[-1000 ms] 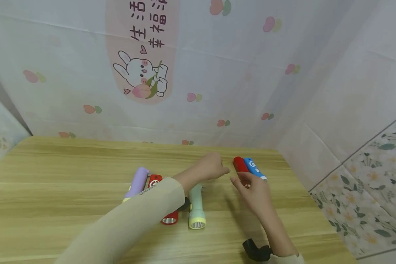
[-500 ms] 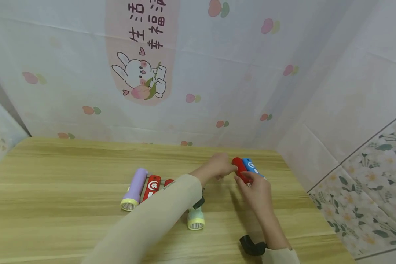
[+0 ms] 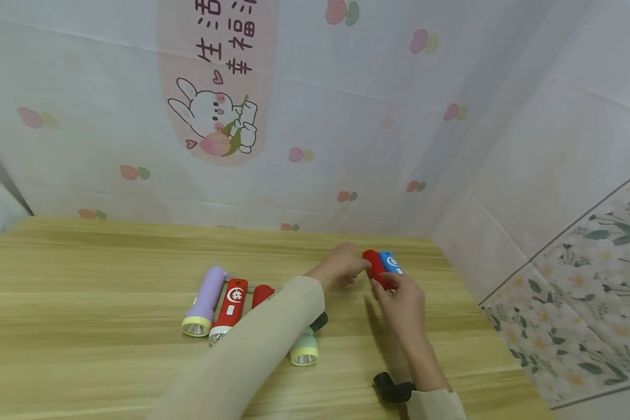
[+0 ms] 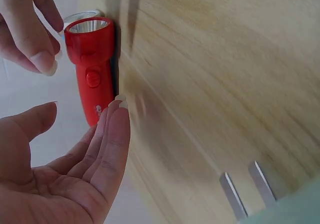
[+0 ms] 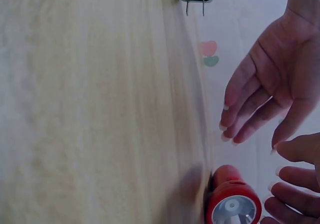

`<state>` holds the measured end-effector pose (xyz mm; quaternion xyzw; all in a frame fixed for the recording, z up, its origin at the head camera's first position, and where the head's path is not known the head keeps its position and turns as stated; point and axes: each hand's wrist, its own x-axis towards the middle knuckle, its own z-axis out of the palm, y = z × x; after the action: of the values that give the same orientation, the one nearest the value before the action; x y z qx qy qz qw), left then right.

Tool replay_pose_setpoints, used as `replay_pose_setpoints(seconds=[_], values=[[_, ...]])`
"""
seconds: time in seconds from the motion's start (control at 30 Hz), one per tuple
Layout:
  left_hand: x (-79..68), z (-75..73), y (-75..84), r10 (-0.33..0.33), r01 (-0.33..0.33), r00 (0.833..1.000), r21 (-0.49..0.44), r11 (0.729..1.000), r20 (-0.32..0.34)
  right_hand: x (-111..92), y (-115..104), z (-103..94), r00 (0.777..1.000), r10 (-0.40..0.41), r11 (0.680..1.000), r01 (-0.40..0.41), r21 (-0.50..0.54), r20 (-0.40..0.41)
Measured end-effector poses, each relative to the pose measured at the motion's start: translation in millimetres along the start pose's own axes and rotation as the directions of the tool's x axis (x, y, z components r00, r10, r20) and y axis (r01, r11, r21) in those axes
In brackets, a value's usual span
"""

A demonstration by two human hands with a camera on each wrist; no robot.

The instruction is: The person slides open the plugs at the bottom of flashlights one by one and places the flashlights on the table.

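At the back right of the table a red flashlight lies beside a blue flashlight. My left hand is at the red one's tail end; in the left wrist view its fingers are extended, overlapping the tail, with the thumb apart. Contact there cannot be told. My right hand is by the lens end, its fingers loosely bent. The right wrist view shows both hands around the red flashlight with nothing gripped. Most of the blue flashlight is hidden behind the red one and the right hand.
Left of the hands lie a purple flashlight, a red flashlight with white print, another red flashlight and a mint-green flashlight, partly behind my left sleeve. Metal prongs stick out of the green one. A patterned curtain hangs behind.
My left hand has moved right, up to the red flashlight's tail, and its sleeve now covers more of the green flashlight. The right hand has barely moved. The head view has shifted slightly.
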<state>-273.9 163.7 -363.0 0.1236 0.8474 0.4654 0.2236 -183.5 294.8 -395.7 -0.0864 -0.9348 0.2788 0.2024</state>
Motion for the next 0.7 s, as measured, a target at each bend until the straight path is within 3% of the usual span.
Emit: replay_pose_setpoints(seconds=[0.23, 0.4, 0.7], values=[[2.3, 3.2, 0.2, -0.016, 0.016, 1.0, -0.045, 0.999, 0.006, 1.7, 4.7, 2.7, 0.999, -0.034, 0.999, 0.034, -0.026, 0.007], [4.0, 4.2, 2.4, -0.032, 0.032, 0.999, -0.025, 0.999, 0.01, 2.6, 7.9, 5.8, 0.998, -0.066, 0.996, 0.065, -0.054, -0.007], [7.1, 11.2, 1.1, -0.029, 0.029, 0.999, -0.029, 0.999, 0.018, 2.0, 10.2, 8.3, 0.999, -0.044, 0.996, 0.044, -0.08, 0.004]])
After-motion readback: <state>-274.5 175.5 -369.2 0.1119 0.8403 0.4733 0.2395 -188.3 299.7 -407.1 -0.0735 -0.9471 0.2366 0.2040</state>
